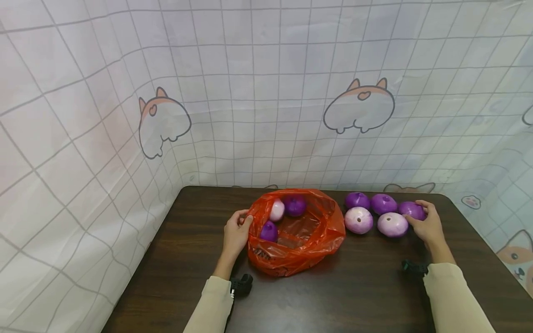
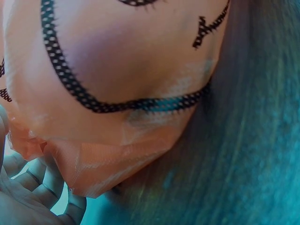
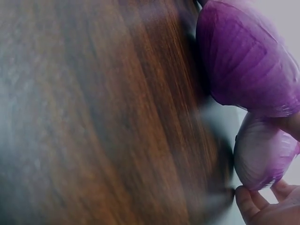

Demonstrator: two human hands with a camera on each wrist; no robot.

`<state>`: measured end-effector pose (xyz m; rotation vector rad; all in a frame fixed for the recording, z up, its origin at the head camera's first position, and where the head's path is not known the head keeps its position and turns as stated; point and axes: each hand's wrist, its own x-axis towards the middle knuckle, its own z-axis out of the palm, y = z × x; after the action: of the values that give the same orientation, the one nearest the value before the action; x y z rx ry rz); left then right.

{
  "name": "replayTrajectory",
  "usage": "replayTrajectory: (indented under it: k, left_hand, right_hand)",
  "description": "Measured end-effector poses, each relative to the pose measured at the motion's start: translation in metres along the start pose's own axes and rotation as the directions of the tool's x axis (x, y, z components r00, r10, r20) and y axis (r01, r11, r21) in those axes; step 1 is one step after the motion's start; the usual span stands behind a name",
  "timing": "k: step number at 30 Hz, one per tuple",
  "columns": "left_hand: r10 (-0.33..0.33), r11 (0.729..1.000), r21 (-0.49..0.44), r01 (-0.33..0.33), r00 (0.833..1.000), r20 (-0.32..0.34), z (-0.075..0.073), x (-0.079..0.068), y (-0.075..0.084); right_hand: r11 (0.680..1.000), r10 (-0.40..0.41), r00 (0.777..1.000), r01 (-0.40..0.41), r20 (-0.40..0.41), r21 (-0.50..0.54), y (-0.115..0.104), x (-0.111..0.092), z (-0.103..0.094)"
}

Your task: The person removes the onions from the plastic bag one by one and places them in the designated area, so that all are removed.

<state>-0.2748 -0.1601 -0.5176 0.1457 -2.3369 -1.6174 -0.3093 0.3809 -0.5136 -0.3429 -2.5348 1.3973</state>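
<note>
A red plastic bag (image 1: 297,261) stands with its mouth spread wide, two purple onions and a paler one (image 1: 276,210) inside. At the bag's left rim, my left hand (image 1: 236,233) pinches the plastic between thumb and fingers. The left wrist view shows the bag's printed side (image 2: 117,126) close up, with curled fingers (image 2: 40,176) at its edge. My right hand (image 1: 429,225) grips the rightmost purple onion (image 1: 410,210) of the back row, thumb on the near side and fingers on the far side. In the right wrist view, that onion (image 3: 262,157) sits behind a larger-looking onion (image 3: 248,61).
Two more purple onions, one of them (image 1: 383,204) beside the gripped one, stand in the back row. Two pale onions (image 1: 358,220) sit in front, the left one close to the bag. The dark wooden table (image 1: 358,296) meets a patterned white cloth (image 1: 258,115) behind.
</note>
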Motion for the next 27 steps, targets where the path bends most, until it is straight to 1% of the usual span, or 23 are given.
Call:
replayTrajectory:
  k: [10, 15, 18, 21, 23, 25, 27]
  left_hand:
    - [-0.014, 1.0, 0.004, 0.014, 1.0, 0.007, 0.0, 0.0, 0.002]
    - [-0.012, 1.0, 0.014, 0.012, 1.0, 0.005, 0.0, -0.001, 0.002]
    - [-0.009, 1.0, 0.016, 0.009, 1.0, 0.004, 0.0, -0.001, 0.002]
    - [-0.004, 1.0, 0.008, 0.004, 1.0, 0.001, 0.0, -0.001, 0.002]
    - [0.0, 1.0, 0.006, 0.0, 1.0, 0.0, 0.0, -0.001, 0.002]
    - [0.003, 1.0, 0.003, -0.003, 1.0, 0.0, -0.001, 0.0, 0.001]
    - [0.002, 1.0, 0.002, -0.002, 1.0, 0.003, -0.001, 0.0, 0.001]
  right_hand:
    - [1.0, 0.021, 1.0, -0.021, 0.019, 0.002, -0.003, -0.004, -0.009]
    - [1.0, 0.026, 1.0, -0.026, -0.01, 0.006, -0.009, -0.008, -0.014]
    - [1.0, 0.007, 0.998, -0.008, -0.064, -0.025, -0.019, -0.013, -0.015]
    - [0.999, -0.008, 0.992, 0.002, -0.129, -0.051, -0.036, -0.02, -0.015]
    - [0.999, -0.019, 0.987, 0.011, -0.162, -0.051, -0.05, -0.025, -0.013]
    - [0.999, -0.036, 0.984, 0.029, -0.174, -0.044, -0.063, -0.031, -0.012]
    - [0.997, -0.069, 0.982, 0.064, -0.177, -0.033, -0.076, -0.037, -0.009]
